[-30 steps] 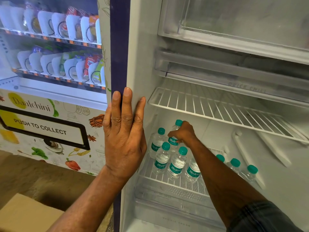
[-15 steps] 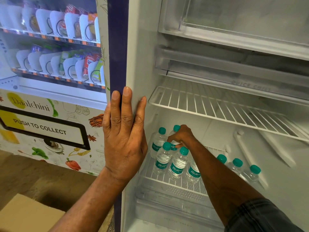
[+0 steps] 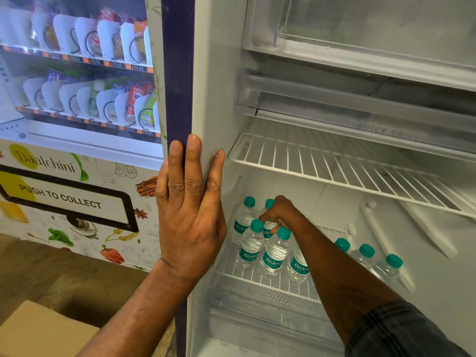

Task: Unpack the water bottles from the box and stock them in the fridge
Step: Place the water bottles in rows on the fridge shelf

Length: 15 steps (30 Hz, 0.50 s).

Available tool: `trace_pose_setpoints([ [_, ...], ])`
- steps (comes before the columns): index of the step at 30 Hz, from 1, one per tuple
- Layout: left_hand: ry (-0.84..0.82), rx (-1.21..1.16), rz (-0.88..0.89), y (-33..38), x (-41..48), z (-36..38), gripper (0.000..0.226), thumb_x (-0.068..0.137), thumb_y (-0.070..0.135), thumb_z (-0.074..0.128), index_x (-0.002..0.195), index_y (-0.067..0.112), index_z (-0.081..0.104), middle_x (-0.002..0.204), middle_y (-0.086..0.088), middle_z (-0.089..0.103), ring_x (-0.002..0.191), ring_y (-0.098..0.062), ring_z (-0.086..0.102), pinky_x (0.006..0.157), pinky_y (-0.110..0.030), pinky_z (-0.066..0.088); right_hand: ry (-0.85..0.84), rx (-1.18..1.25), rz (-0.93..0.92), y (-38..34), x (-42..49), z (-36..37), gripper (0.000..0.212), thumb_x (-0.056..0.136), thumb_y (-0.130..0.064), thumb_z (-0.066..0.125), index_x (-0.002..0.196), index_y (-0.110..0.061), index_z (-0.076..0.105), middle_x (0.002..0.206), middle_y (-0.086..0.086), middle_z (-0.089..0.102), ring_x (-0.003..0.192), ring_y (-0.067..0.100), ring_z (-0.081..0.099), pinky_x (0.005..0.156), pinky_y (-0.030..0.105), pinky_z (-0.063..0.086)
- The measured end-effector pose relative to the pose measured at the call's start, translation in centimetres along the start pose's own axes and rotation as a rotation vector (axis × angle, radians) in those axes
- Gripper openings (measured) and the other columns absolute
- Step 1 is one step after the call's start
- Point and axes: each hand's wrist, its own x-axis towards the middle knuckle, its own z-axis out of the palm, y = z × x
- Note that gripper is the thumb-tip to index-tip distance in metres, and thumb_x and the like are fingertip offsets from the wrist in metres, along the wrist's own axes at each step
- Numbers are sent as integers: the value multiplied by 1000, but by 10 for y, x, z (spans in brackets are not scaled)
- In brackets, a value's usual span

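Observation:
The fridge (image 3: 206,73) stands open. Several small clear water bottles with green caps stand on its lower wire shelf (image 3: 231,269). My right hand (image 3: 278,211) reaches deep inside and grips one bottle (image 3: 269,215) in the back row, fingers curled round its shoulder. A front bottle (image 3: 275,251) stands just before that hand. More bottles (image 3: 365,256) stand at the right, partly hidden by my forearm. My left hand (image 3: 189,210) rests flat, fingers straight, on the fridge's left front edge. A corner of the cardboard box (image 3: 38,331) shows at the bottom left.
An upper wire shelf (image 3: 334,163) spans the fridge above the bottles. A clear drawer (image 3: 257,305) sits below the lower shelf. A snack vending machine (image 3: 77,99) stands close on the left. Brown floor lies between it and the box.
My right hand has lowered the gripped bottle down into the back row among the others. My left hand has stayed on the fridge edge.

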Motion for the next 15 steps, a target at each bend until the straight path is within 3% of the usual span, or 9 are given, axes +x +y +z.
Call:
trace_pose_setpoints([
  [15, 2, 2, -4, 1, 0, -1, 55, 97, -6, 56, 151, 2, 48, 172, -2, -13, 160, -26, -5, 124, -54, 23, -16, -41, -32, 1, -9, -11, 59, 73, -27, 85, 120, -7, 55, 114, 13, 63, 97, 28, 67, 90, 42, 57],
])
